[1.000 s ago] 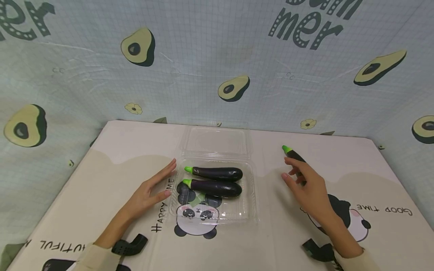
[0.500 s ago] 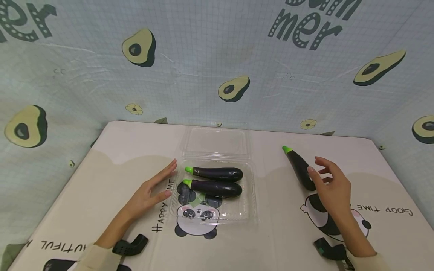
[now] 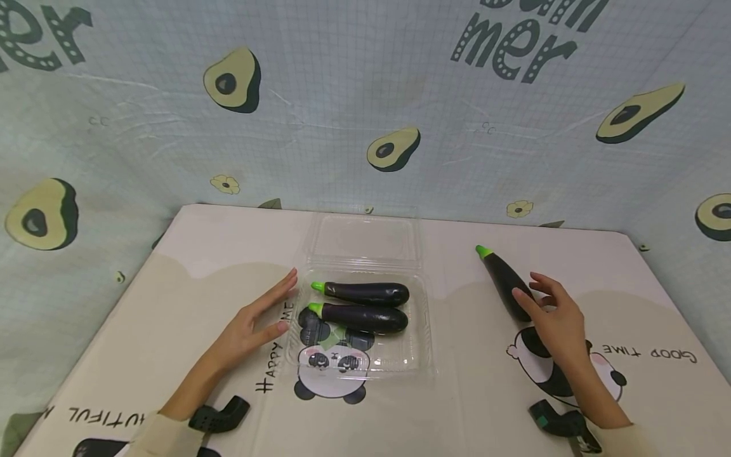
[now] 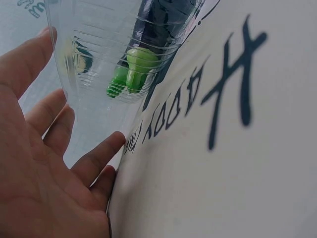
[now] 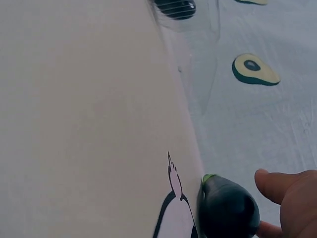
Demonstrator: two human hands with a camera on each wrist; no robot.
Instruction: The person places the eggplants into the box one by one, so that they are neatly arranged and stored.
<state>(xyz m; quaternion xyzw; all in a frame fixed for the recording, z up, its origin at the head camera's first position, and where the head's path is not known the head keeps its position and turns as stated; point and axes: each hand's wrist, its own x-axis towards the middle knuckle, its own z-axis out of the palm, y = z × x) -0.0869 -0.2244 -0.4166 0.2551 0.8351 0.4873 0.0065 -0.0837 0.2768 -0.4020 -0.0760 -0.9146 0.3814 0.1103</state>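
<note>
Two dark eggplants with green stems, a far one [image 3: 367, 292] and a near one [image 3: 363, 318], lie side by side in a clear plastic clamshell box [image 3: 419, 355]. My left hand [image 3: 247, 330] has its fingers stretched along the box's left wall; the left wrist view shows the fingertips right at that wall and the green stems [image 4: 141, 67] through the plastic. A third eggplant [image 3: 505, 282] lies slanted on the table, right of the box. My right hand [image 3: 558, 320] is at its thick end, thumb overlapping it, fingers loosely bent. In the right wrist view the thumb [image 5: 277, 184] stands beside this eggplant [image 5: 230, 210].
The box's lid [image 3: 365, 238] is folded back toward the table's far edge. A wall cloth [image 3: 320, 108] printed with avocados rises behind. The pale table cover [image 3: 400, 419] bears panda prints and lettering. Black wrist mounts [image 3: 219, 416] sit on both forearms.
My right hand has let go of the third eggplant, moved right and toward me, then edged slightly back to its thick end. The left hand and the box have stayed put.
</note>
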